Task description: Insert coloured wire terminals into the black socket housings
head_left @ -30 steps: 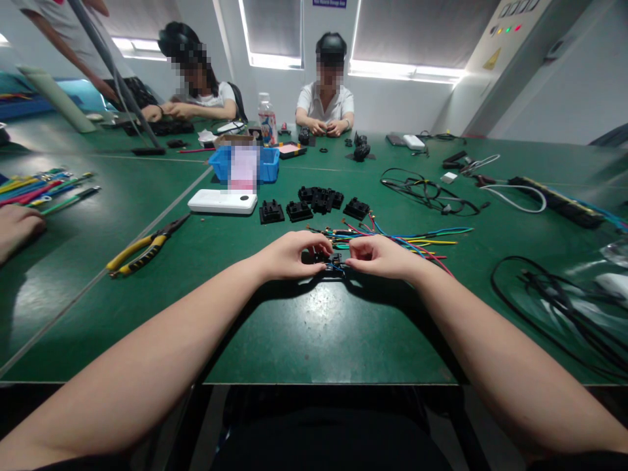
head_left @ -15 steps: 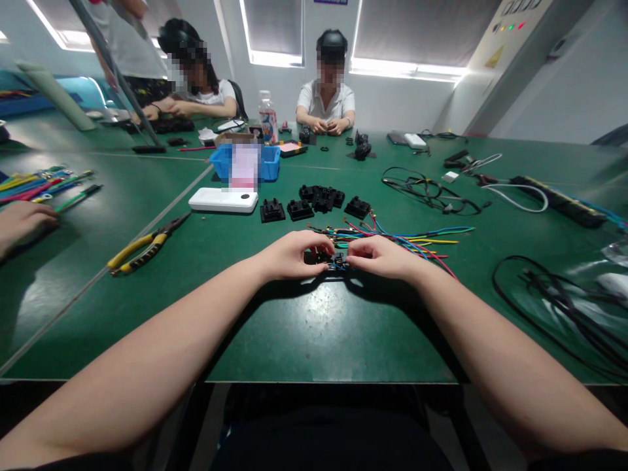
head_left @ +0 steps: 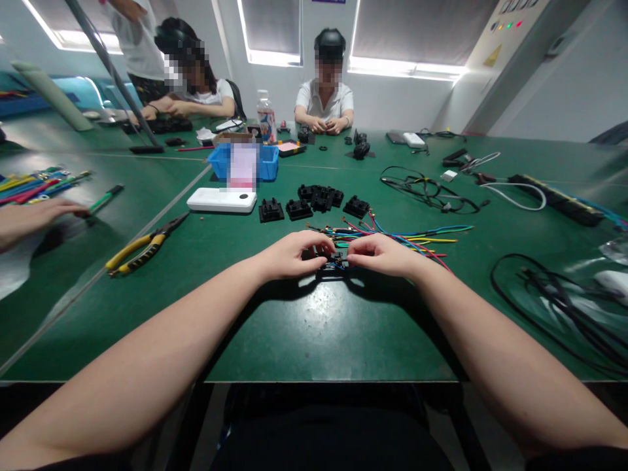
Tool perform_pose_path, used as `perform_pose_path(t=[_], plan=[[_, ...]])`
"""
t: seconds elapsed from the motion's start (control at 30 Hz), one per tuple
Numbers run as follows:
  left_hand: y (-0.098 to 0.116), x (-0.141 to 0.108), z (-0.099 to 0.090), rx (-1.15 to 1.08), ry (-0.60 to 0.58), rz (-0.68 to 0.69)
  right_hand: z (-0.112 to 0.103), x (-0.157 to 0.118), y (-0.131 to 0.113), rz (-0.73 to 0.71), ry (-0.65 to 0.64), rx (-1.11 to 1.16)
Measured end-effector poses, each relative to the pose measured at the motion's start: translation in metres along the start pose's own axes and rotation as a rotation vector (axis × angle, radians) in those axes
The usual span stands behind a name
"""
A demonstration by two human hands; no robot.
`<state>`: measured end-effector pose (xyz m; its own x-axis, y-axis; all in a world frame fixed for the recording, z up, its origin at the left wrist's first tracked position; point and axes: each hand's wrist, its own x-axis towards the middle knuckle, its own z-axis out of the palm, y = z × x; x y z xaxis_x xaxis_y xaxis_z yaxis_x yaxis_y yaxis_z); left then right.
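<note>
Between my hands, low over the green table (head_left: 314, 340), is a small black plastic part (head_left: 334, 261) with bits of blue wire at it. My left hand (head_left: 301, 254) is curled round its left side, thumb and fingers closed on it. From the right, my right hand (head_left: 375, 255) pinches at its edge; its fingertips partly hide what they grip. Just beyond my hands lies a bunch of coloured wires (head_left: 432, 241) in red, yellow, green and blue. Several similar black plastic parts (head_left: 321, 197) sit behind the wires.
Yellow-handled pliers (head_left: 142, 250) lie to the left, near a white power bank (head_left: 222, 200) and a blue bin (head_left: 269, 162). Black cables (head_left: 554, 307) are coiled at right. A co-worker's hand (head_left: 34, 219) reaches in at far left; two people sit across the table.
My hands have hardly moved; the black part between them looks slightly turned. At far left the co-worker's hand has shifted right, along with a green wire.
</note>
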<state>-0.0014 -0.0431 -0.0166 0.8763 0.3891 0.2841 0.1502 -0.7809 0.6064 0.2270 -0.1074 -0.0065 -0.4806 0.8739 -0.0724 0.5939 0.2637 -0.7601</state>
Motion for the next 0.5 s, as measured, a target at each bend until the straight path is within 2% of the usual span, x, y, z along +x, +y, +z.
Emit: perform_pose_path(t=[0.13,0.27,0.5], plan=[[-0.002,0.001,0.0015,-0.056,-0.016,-0.063,0.0004,0.0006,0.0012,-0.003,0.003,-0.005],[-0.0047,0.0031,0.0034,-0.217,-0.054,-0.122,0.0009,0.0017,0.0023,-0.008,0.011,-0.009],[-0.0058,0.0049,0.0036,-0.35,-0.088,-0.15,0.0011,0.0018,0.0015,-0.014,0.021,-0.019]])
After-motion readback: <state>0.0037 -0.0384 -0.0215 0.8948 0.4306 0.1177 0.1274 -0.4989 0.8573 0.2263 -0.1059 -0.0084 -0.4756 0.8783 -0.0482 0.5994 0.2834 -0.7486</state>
